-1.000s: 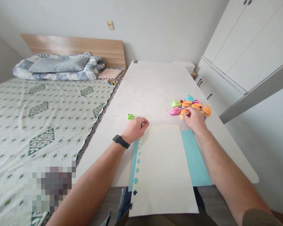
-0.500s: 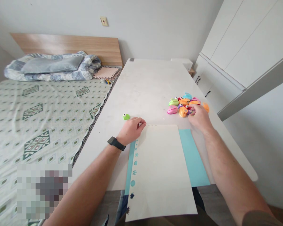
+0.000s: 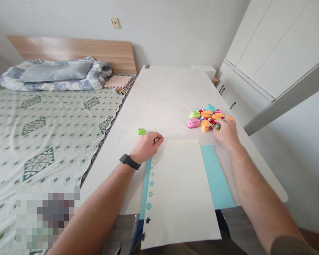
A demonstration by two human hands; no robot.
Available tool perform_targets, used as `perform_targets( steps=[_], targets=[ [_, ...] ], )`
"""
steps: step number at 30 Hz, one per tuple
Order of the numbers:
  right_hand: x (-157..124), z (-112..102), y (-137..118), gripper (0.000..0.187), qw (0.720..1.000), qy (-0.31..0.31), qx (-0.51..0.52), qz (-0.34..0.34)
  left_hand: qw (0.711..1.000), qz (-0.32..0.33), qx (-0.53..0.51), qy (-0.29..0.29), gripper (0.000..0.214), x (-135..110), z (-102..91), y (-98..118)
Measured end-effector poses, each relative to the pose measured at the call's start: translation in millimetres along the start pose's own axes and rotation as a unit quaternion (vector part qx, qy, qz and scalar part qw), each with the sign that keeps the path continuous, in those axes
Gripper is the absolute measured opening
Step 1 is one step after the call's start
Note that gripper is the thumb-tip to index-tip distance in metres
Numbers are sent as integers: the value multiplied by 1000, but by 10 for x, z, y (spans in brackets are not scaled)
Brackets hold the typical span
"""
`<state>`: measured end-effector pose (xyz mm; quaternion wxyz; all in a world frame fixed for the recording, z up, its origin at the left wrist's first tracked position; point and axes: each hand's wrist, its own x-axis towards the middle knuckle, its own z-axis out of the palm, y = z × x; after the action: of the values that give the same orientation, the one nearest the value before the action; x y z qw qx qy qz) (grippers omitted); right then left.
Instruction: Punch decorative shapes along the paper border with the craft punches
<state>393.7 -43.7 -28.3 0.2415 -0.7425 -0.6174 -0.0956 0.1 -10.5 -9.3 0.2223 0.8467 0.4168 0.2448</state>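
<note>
the bare right hand [image 3: 227, 134] hid part of a huddle of glossy multicoloured plastic gadgets with bulging eyes [image 3: 206, 114] on the white table [image 3: 164, 92]; whether its fingers clamped one, i could not tell. the bare left hand [image 3: 145, 147], thumb and fingertips together, covered the upper left corner of the white, hole-punched paper sheet [image 3: 182, 191], beneath which a teal sheet [image 3: 220, 177] showed only at the sides.

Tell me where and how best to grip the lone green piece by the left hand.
Probably pinch the green piece by its rounded sides, clear of the eye, coming down from the far left: it stands apart from the pile, and the left hand is close at its near right.
</note>
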Motion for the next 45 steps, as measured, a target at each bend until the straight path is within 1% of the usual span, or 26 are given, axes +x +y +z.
perform_targets(
  steps=[5,9,14,19,24,26,27,29,31,32,33,35,37,40,45],
  targets=[
    [0,-44,118,38,999,-16,-38,4,1000,0,-1,-1,22,0,-16,13],
    [-10,-3,158,31,998,-27,-63,-3,1000,3,0,1,22,0,-20,17],
    [-12,42,194,25,998,-29,-56,0,1000,3,1,5,22,2,-20,14],
    [-27,13,178,19,998,-32,-50,5,1000,4,-4,2,23,0,-21,13],
    [-67,-56,109,18,998,-39,-40,22,1000,-4,-6,1,22,-1,-33,26],
    [-74,-122,76,19,999,-22,-24,28,1000,-6,-9,3,22,-1,-40,32],
    [-75,-164,52,19,999,1,-10,33,1000,-7,-9,3,22,0,-43,34],
    [-80,-252,-26,22,996,66,37,46,1000,-7,-11,4,22,0,-49,39],
    [-93,-323,-154,27,984,116,124,54,1000,-7,-11,5,22,1,-53,45],
    [-106,-346,-237,29,974,119,184,52,1000,-8,-12,6,22,1,-54,49],
    [-124,-360,-329,30,961,107,250,48,1000,-9,-13,7,22,0,-54,54],
    [-170,-363,-522,31,923,52,379,36,1000,-14,-17,7,22,-3,-56,67],
    [-225,-344,-696,33,883,-16,468,42,999,-23,-23,4,22,-7,-61,83],
    [-301,-311,-874,38,838,-101,533,64,998,-49,-35,-9,23,-13,-74,107],
    [-376,-293,-983,36,784,-170,590,94,995,-83,-60,-22,24,-21,-90,152]
  ],
)
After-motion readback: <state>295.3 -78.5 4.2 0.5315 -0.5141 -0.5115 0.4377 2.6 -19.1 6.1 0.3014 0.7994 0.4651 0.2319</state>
